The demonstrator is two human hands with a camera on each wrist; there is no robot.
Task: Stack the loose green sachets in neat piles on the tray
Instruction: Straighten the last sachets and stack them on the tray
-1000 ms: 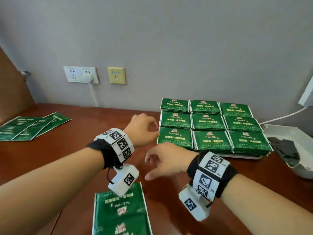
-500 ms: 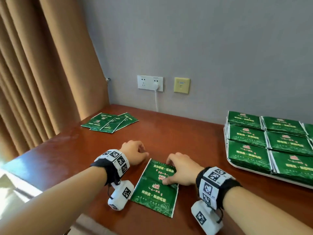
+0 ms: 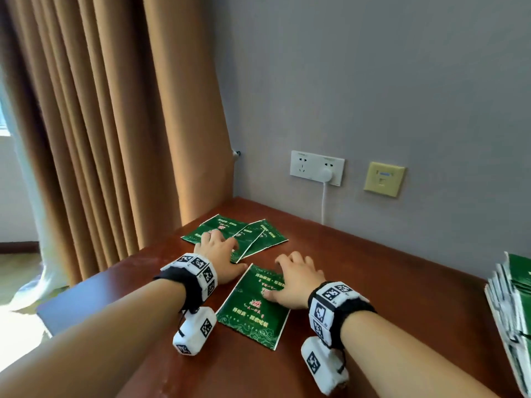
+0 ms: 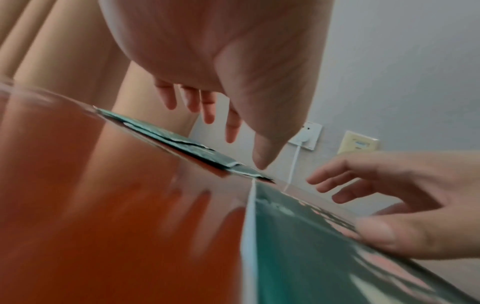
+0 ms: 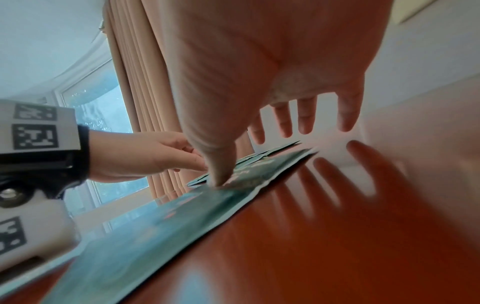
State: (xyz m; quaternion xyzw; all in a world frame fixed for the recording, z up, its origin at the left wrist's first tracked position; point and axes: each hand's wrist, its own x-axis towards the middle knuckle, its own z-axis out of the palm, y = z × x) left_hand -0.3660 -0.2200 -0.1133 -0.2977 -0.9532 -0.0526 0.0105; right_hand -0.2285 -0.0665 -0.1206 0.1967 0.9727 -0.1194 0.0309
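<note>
Three loose green sachets [image 3: 253, 237] lie fanned near the table's far left corner, seen edge-on in the left wrist view [image 4: 182, 144]. My left hand [image 3: 221, 248] is spread just above them with straight fingers [image 4: 207, 115] and holds nothing. A fourth sachet [image 3: 255, 305] lies nearer, its far corner close to the fan. My right hand [image 3: 293, 280] is open over it, with the thumb tip pressing on its surface [image 5: 155, 226]. Neat piles of sachets [image 3: 517, 282] show at the right edge; the tray under them is hidden.
A brown curtain [image 3: 115, 139] hangs to the left of the red-brown table [image 3: 388, 282]. A white socket [image 3: 316, 168] with a plug and cable and a yellow wall plate [image 3: 383, 179] are on the grey wall behind. The table's left edge [image 3: 86, 285] runs close to my left forearm.
The head view has swung left. My left hand has moved from the bare table to over the fanned sachets. My right hand stays on the near sachet, which now lies closer to the fan.
</note>
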